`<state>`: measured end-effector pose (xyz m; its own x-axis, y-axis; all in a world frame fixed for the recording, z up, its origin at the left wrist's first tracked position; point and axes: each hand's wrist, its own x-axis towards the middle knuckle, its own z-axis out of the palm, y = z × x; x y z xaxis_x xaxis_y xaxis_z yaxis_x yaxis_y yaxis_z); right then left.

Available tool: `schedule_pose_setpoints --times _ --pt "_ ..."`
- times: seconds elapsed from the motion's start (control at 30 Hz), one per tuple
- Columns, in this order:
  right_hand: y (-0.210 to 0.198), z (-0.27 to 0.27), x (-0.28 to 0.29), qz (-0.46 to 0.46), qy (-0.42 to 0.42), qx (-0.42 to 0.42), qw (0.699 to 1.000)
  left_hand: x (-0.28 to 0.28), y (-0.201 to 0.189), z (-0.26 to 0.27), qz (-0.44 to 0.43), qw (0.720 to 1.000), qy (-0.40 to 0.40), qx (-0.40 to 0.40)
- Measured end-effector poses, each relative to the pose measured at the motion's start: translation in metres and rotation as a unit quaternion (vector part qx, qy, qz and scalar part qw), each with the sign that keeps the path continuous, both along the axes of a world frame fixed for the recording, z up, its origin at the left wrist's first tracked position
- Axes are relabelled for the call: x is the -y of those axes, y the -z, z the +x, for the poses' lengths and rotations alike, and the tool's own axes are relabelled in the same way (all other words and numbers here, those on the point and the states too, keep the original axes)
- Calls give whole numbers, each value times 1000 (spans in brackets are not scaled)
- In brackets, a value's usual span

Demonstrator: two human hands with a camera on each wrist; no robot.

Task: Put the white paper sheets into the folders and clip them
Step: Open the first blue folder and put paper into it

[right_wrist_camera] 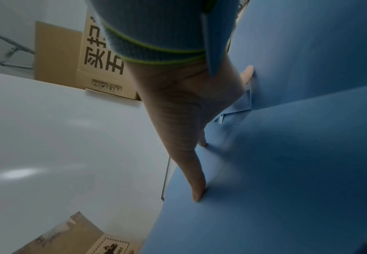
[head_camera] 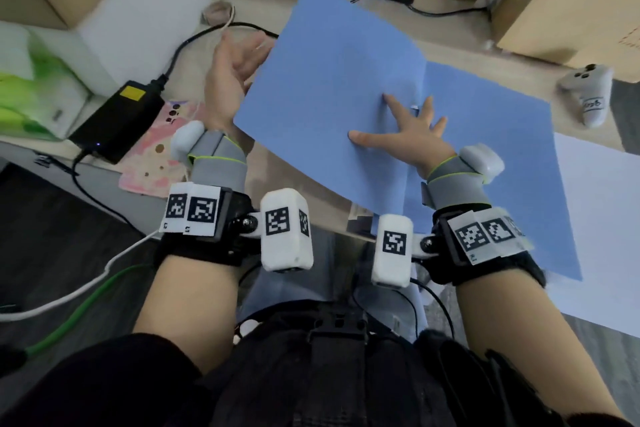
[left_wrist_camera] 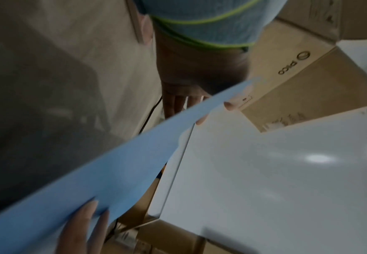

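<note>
A blue folder (head_camera: 329,80) lies open on the table at the centre of the head view. Its left cover is raised and tilted, while the right leaf (head_camera: 502,121) lies flat. My left hand (head_camera: 232,73) holds the raised cover's left edge, fingers behind it and a fingertip (left_wrist_camera: 229,105) curled over the edge. My right hand (head_camera: 408,132) presses flat with spread fingers (right_wrist_camera: 197,189) on the folder's inside at the fold, beside a small blue clip part (right_wrist_camera: 232,111). White paper sheets (head_camera: 602,218) lie on the table to the right, partly under the folder.
A black power adapter (head_camera: 117,121) with cables and a pink patterned pad (head_camera: 152,156) lie to the left. Cardboard boxes (head_camera: 568,3) stand at the back and a white controller (head_camera: 588,94) lies at the right. A green-and-white pack (head_camera: 31,94) sits at the far left.
</note>
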<state>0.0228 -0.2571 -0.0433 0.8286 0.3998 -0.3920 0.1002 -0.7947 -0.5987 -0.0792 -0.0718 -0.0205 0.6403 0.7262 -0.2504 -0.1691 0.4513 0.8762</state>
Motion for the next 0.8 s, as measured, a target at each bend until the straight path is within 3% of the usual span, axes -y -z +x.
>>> schedule_pose_setpoints --times 0.1,0.23,0.4,0.47,0.53,0.6,0.67,0.8 --pt "4 -1 -4 -12 0 -6 1000 -16 3 -9 56 996 0 -66" --pt "6 -1 -6 -18 1 -7 1000 -20 5 -12 170 970 92 -148" --pt "3 3 -8 -28 3 -5 1000 -16 9 -6 365 870 222 -245" --pt "2 4 -8 -36 0 -3 999 -18 8 -5 424 814 261 -298" --pt "2 4 -9 -38 -2 0 999 -19 7 -5 470 756 291 -351" --pt "4 3 -9 -35 2 2 999 -17 7 -2 489 716 305 -395" --pt "5 3 -10 -27 6 -1 1000 -11 10 3 508 687 311 -416" --pt "6 7 -6 -15 4 6 1000 15 24 20 550 664 325 -390"
